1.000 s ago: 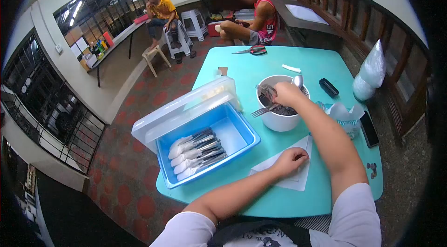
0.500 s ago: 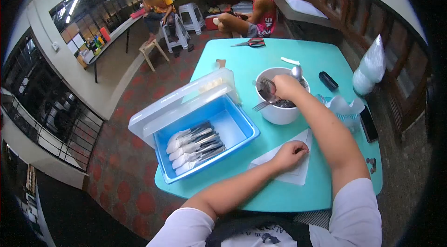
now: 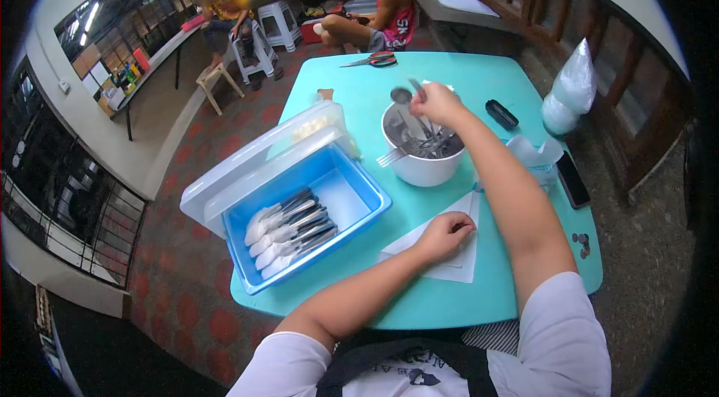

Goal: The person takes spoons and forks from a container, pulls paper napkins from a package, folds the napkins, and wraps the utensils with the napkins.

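My right hand [image 3: 437, 103] is closed on a piece of metal cutlery [image 3: 416, 85] above the white bucket [image 3: 425, 172]. Its kind is unclear, as my fingers cover most of it. A dark round spoon bowl [image 3: 401, 95] sticks up beside my fingers. Spoons and forks crowd the bucket, and the tines of one fork [image 3: 390, 157] poke over its left rim. My left hand [image 3: 447, 236] rests loosely curled on white paper napkins [image 3: 468, 266], with nothing visible in it. To the left, a blue bin [image 3: 371, 198] holds several cutlery sets [image 3: 288, 228] wrapped in white paper.
The bin's clear lid [image 3: 262, 157] stands tilted open. Around the turquoise table [image 3: 359, 307] lie scissors [image 3: 380, 59], a black case [image 3: 502, 114], a phone [image 3: 573, 181], coins [image 3: 583, 245] and a plastic-wrapped bundle [image 3: 569, 94]. Two people [image 3: 225, 7] sit beyond the table.
My right hand has risen from inside the bucket to above its rim, with cutlery in its fingers. My left hand stays on the napkins. The whole view has shifted slightly.
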{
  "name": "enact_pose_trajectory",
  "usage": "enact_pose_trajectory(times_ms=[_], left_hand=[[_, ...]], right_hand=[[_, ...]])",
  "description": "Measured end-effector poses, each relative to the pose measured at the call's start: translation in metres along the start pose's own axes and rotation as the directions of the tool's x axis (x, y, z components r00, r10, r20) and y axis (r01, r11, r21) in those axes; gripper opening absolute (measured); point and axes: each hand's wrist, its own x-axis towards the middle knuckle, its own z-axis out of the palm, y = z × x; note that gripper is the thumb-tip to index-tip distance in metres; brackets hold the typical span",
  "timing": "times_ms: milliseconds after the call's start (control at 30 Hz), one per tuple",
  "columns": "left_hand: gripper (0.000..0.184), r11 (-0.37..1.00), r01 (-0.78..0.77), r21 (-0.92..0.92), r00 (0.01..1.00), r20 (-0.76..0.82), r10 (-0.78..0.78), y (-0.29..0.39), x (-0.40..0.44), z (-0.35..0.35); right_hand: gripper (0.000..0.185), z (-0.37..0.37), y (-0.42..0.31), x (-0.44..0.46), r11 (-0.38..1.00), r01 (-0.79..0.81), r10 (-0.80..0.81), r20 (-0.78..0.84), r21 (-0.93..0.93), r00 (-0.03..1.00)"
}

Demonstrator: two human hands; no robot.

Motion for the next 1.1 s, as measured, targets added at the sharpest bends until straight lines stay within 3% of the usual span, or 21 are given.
enact_pose_trajectory(times_ms=[200,300,433,500,567,600,700,767,833,933,1033,1067,1100], left_hand=[[0.015,0.998,-0.043,-0.047,0.998,-0.050,0.041,-0.010,0.002,0.005],[0.014,0.994,0.025,-0.107,1.000,-0.012,-0.027,-0.010,0.003,0.005],[0.014,0.991,0.025,-0.134,1.000,0.000,-0.025,-0.013,0.005,0.004],[0.024,0.918,0.066,-0.391,0.998,0.011,-0.067,-0.024,0.008,0.004],[0.034,0.715,0.056,-0.697,0.998,0.025,-0.054,-0.043,0.014,0.005],[0.055,0.696,0.032,-0.717,0.999,0.011,-0.034,-0.037,0.013,0.002],[0.068,0.650,-0.010,-0.760,0.999,-0.040,-0.032,-0.027,0.010,-0.002],[0.070,0.715,0.003,-0.699,0.998,-0.042,-0.045,-0.014,0.007,-0.004],[0.056,0.755,0.038,-0.655,0.998,-0.020,-0.067,-0.014,0.007,-0.002],[0.056,0.841,0.010,-0.541,0.999,0.044,0.016,-0.026,0.014,-0.009],[0.050,0.520,0.089,-0.850,0.996,0.069,-0.057,-0.021,0.012,-0.015],[0.047,0.433,0.105,-0.895,0.991,0.056,-0.124,-0.014,0.011,-0.019],[0.048,0.403,0.102,-0.909,0.994,0.075,-0.083,-0.018,0.012,-0.021]], right_hand=[[0.014,-0.058,-0.022,0.004,0.892,0.146,0.008,-0.336,0.429,0.942],[0.014,-0.095,-0.053,-0.030,0.819,0.142,0.068,-0.341,0.556,0.938],[0.018,-0.114,-0.050,-0.098,0.917,-0.062,0.033,0.081,0.393,0.996],[0.017,-0.098,-0.039,-0.139,0.951,-0.114,0.085,0.111,0.286,0.990],[0.014,-0.076,-0.016,-0.174,0.958,-0.239,0.220,0.129,0.160,0.967],[0.014,-0.070,-0.013,-0.194,0.953,-0.271,0.252,0.138,0.137,0.958],[0.016,-0.045,0.000,-0.233,0.958,-0.278,0.286,0.179,-0.065,0.942],[0.018,-0.028,0.003,-0.253,0.960,-0.273,0.280,0.156,-0.069,0.947],[0.017,-0.021,-0.006,-0.264,0.956,-0.292,0.292,0.157,-0.019,0.944],[0.017,-0.005,-0.012,-0.265,0.950,-0.307,0.299,0.118,0.052,0.947],[0.017,0.024,-0.003,-0.261,0.942,-0.296,0.291,0.054,0.160,0.955],[0.011,0.027,-0.008,-0.259,0.937,-0.287,0.287,0.033,0.199,0.957],[0.015,0.028,-0.006,-0.258,0.928,-0.327,0.322,0.058,0.177,0.945]])
